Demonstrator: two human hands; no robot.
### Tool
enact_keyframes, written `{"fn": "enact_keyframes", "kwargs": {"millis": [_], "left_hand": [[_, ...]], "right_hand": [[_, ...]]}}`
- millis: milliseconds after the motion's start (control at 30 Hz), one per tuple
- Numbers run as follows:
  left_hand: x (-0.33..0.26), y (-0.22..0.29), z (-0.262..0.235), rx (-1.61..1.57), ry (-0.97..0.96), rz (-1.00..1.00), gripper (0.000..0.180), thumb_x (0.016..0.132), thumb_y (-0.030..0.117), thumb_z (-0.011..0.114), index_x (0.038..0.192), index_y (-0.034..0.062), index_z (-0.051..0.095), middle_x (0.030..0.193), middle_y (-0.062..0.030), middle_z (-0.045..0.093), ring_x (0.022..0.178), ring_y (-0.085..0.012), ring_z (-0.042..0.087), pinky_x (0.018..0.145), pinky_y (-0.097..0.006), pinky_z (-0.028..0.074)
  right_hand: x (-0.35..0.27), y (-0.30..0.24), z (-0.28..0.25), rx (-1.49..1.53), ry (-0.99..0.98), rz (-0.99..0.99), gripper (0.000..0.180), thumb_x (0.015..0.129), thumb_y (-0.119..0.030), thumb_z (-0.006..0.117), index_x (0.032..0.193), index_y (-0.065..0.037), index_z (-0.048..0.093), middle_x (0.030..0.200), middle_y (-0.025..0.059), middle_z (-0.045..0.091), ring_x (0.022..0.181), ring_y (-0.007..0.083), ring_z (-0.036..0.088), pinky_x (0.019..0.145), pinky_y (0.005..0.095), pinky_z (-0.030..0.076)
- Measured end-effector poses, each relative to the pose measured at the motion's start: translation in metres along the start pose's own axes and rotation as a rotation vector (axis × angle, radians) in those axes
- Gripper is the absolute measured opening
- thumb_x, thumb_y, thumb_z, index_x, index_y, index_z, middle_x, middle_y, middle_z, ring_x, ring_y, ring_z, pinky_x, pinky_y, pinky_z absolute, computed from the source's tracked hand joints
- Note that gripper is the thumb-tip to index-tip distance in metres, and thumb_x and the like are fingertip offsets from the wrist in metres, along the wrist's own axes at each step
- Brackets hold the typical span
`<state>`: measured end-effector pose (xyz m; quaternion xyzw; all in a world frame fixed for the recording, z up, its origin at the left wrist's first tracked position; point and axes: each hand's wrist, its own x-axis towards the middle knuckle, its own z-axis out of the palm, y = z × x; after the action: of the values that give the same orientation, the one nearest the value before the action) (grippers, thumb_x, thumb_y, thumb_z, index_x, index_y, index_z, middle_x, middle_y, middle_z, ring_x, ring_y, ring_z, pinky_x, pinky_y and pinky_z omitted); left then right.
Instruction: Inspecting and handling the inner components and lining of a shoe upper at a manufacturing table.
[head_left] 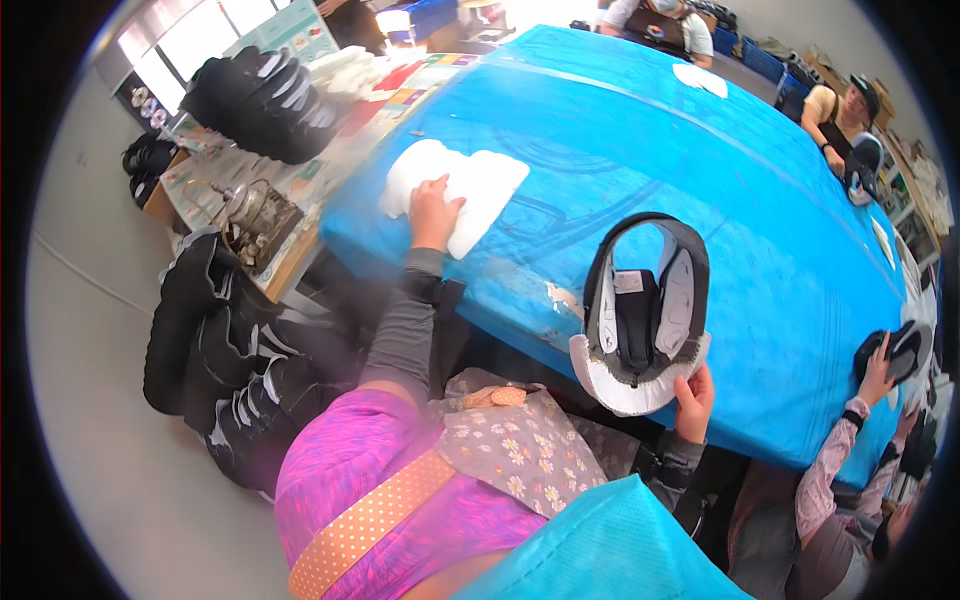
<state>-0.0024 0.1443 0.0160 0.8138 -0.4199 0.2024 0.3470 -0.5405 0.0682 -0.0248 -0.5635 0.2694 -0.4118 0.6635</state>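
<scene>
My right hand point(692, 402) grips a black shoe upper point(650, 375) by its near, pale rim, holding it upright over the table edge. Its opening faces me, showing a dark middle strip, a small white label and light grey inner sides. A white ribbed band runs along the lower edge. My left hand point(434, 215) is stretched out to the left, its fingers apart and touching a pile of thin white pieces point(487, 185). Whether the fingertips pinch one of these pieces is hard to make out.
A blue-covered table point(760, 250) spreads ahead. Black shoe uppers point(265, 100) are stacked on a side table at left, near a metal device point(250, 215). More black shoes point(235, 370) hang beside my left arm. Co-workers sit at the far side and right; one hand point(877, 375) holds a shoe part.
</scene>
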Motion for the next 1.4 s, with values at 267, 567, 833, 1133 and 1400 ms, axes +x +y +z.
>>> {"fn": "enact_keyframes", "kwargs": {"millis": [267,567,833,1133,1400], "left_hand": [[0.006,-0.015,-0.028,-0.401,0.003,0.04,0.023,0.096,0.017,0.068,0.107,-0.0022,0.071,0.101,-0.0139,0.072,0.096,-0.0265,0.068,0.087,-0.038,0.052],[-0.022,0.143,-0.126,-0.781,-0.598,0.216,0.012,0.09,0.004,0.073,0.098,-0.0035,0.07,0.089,-0.0075,0.071,0.08,-0.0147,0.064,0.07,-0.028,0.049],[-0.051,0.216,-0.124,-0.832,-0.727,0.609,0.04,0.08,-0.003,0.079,0.118,-0.0012,0.066,0.091,-0.0098,0.071,0.079,-0.0174,0.066,0.073,-0.028,0.05],[-0.099,0.243,-0.093,-1.725,-0.608,0.491,0.121,0.071,0.031,0.093,0.161,0.0149,0.012,0.144,-0.0293,0.044,0.127,-0.0433,0.052,0.102,-0.056,0.046],[-0.078,0.257,-0.094,-1.931,-0.377,0.034,0.06,0.099,0.026,0.061,0.151,0.0141,0.035,0.095,-0.0083,0.048,0.068,-0.0171,0.048,0.063,-0.036,0.042]], "right_hand": [[0.002,-0.002,-0.004,-0.123,0.232,-0.053,0.039,0.101,-0.011,0.062,0.137,0.002,0.052,0.12,0.0051,0.064,0.103,0.0101,0.06,0.089,0.0264,0.048],[-0.017,-0.107,0.039,-0.601,0.298,-0.327,0.042,0.089,-0.019,0.077,0.125,-0.002,0.065,0.117,0.0145,0.069,0.104,0.0285,0.066,0.092,0.0381,0.051],[-0.02,-0.098,0.077,-0.759,-0.22,-0.52,0.031,0.09,-0.015,0.075,0.118,-0.003,0.068,0.102,0.0144,0.071,0.093,0.0285,0.069,0.079,0.0349,0.054],[-0.02,-0.097,0.111,0.31,-0.042,0.049,0.03,0.104,-0.013,0.058,0.133,-0.005,0.054,0.093,-0.0005,0.067,0.076,0.0041,0.056,0.064,0.0214,0.046],[-0.007,-0.089,0.121,-0.533,-0.11,-0.678,0.05,0.079,-0.013,0.083,0.126,-0.005,0.066,0.099,0.0095,0.066,0.088,0.0289,0.064,0.079,0.0369,0.052]]}}
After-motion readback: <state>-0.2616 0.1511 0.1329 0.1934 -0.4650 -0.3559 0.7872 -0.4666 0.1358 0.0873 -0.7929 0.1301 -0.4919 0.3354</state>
